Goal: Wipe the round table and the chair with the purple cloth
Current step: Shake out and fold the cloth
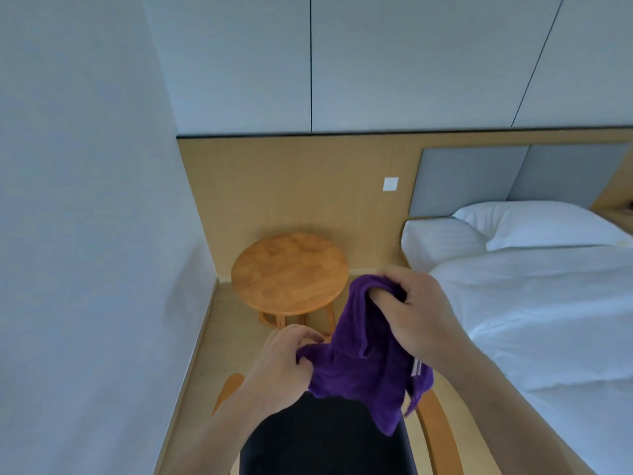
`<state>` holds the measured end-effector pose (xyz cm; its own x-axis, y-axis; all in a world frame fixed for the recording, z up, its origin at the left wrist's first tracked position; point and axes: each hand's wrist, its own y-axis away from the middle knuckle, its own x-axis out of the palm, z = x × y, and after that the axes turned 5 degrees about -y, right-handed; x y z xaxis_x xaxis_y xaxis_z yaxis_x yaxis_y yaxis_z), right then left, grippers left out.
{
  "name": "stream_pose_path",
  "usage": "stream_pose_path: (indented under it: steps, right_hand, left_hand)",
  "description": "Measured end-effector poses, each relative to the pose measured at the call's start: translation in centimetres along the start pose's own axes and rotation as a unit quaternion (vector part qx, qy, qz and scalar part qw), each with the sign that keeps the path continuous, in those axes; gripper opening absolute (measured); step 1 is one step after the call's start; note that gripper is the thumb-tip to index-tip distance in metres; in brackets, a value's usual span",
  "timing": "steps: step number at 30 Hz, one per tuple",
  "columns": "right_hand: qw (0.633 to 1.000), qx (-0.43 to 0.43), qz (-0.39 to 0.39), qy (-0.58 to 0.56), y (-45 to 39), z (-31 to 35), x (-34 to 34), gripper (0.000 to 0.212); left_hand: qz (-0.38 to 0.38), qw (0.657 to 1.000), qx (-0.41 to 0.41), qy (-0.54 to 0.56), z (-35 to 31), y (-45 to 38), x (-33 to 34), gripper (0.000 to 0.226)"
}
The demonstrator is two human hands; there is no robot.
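Round worktop [290, 270] stands in corner, wall [85, 200] to left, panelled wall [291, 186] behind. Socket [391, 184] on that wall, right of worktop. Bed [548, 320] along right side, pillows [513, 231] at far end against headboard [496, 180]. Chair [329, 440] nearest, before worktop, arms [442, 430] on either side. Cloth [366, 351] held between both hands above chair: left hand [284, 365] at lower left corner, right hand [418, 313] at top, bed to its right.
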<state>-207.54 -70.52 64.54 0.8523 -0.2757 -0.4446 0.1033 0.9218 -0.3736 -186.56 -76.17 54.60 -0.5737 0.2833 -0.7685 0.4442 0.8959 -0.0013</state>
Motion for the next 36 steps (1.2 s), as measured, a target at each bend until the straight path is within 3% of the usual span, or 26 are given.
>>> stream_pose_path:
  steps: [2,4,6,8,12,13,17,22,25,28,36]
  right_hand:
    - [1.000,-0.019,0.000,0.012,-1.2,1.1,0.4,0.027]
    - [0.999,-0.027,0.009,0.031,-2.4,1.9,0.7,0.027]
    - [0.998,-0.025,0.024,0.048,-3.3,2.6,0.8,0.026]
    - [0.997,-0.015,0.047,0.058,-4.1,3.3,0.6,0.022]
    - [0.995,-0.007,0.070,0.065,-5.6,4.5,-0.6,0.016]
    - [0.995,-0.002,0.076,0.058,-5.9,4.7,-1.0,0.013]
    - [0.992,0.044,0.111,0.049,-6.2,4.3,-2.9,0.022]
    - [0.954,0.130,0.263,0.060,-5.4,2.7,-4.4,0.050]
    - [0.922,0.142,0.353,0.075,-5.1,1.9,-5.3,0.030]
    - [0.932,0.126,0.338,0.047,-5.3,1.7,-5.8,0.018]
    - [0.978,0.113,0.169,-0.048,-7.5,3.5,-6.5,0.013]
  left_hand:
    - [0.010,0.993,0.020,0.115,-2.0,0.0,-1.0,0.043]
    - [0.052,0.958,0.038,0.278,-4.3,0.2,-2.0,0.050]
    - [0.074,0.932,0.058,0.351,-6.1,0.4,-2.8,0.056]
    - [0.065,0.926,0.070,0.366,-7.7,0.3,-3.3,0.055]
    - [0.009,0.923,0.072,0.377,-9.2,-0.6,-4.7,0.018]
    - [0.004,0.927,0.076,0.367,-9.3,-0.8,-5.1,0.017]
    - [0.064,0.936,0.095,0.332,-9.2,-1.3,-6.8,0.011]
    - [0.079,0.946,0.110,0.295,-8.7,-1.7,-8.0,0.019]
    - [0.063,0.957,0.096,0.266,-8.6,-2.2,-9.1,0.019]
    - [0.044,0.967,0.074,0.241,-8.7,-2.7,-10.9,0.019]
    - [-0.035,0.980,0.054,0.188,-9.9,-3.9,-18.4,0.017]
